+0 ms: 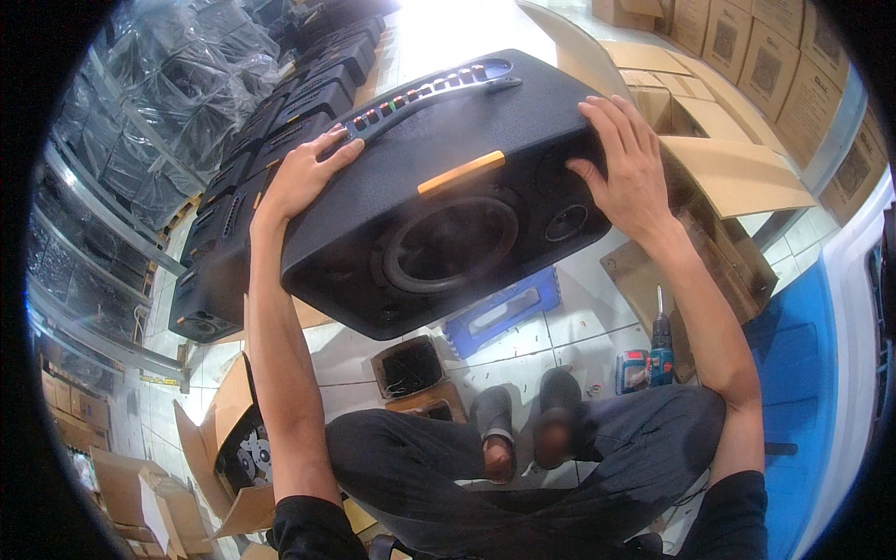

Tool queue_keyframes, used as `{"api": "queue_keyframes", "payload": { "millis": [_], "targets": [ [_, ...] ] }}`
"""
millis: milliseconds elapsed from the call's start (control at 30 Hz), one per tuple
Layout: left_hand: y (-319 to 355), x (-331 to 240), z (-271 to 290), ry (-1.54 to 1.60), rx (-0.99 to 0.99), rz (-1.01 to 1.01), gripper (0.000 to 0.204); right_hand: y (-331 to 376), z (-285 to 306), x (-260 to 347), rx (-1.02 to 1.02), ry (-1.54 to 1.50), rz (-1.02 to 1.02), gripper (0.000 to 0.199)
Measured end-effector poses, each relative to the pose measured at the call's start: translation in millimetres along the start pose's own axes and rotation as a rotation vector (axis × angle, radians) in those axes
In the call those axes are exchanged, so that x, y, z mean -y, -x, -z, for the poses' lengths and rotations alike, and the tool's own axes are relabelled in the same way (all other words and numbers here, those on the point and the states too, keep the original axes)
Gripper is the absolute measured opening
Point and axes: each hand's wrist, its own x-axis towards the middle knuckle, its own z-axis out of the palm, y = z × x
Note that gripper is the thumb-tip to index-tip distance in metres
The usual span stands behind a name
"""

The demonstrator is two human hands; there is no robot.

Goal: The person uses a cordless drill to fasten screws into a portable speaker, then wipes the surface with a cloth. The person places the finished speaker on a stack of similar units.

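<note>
A large black speaker [551,112] lies tilted in front of me, its round woofer [451,241] and smaller driver [566,222] toward me. Along its top runs a handle [439,100] beside a row of knobs. An orange-yellow strip [461,174] marks the front's upper edge. My left hand [308,173] grips the speaker's left part, thumb and fingers at the near end of the handle. At the right end my right hand [630,173] holds the corner, fingers over the top and thumb on the front. What bears the speaker's weight is hidden.
Below the speaker is a blue plastic stool [504,308]. A cordless drill [661,350] stands by my right knee. Open cartons [747,173] sit at right, another carton [224,448] at lower left. More black speakers [280,131] line the left; stacked boxes [765,56] stand far right.
</note>
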Motion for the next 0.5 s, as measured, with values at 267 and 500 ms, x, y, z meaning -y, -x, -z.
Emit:
{"api": "queue_keyframes", "payload": {
  "millis": [267,500],
  "targets": [
    [1.3,-0.5,-0.3,0.008,-0.013,-0.027,0.095,0.0,-0.5,-0.7,-0.021,-0.02,0.014,0.07],
    [1.3,-1.7,-0.6,-0.001,-0.01,-0.004,0.094,0.5,-0.6,-0.9,-0.016,-0.017,0.009,0.069]
  ]
}}
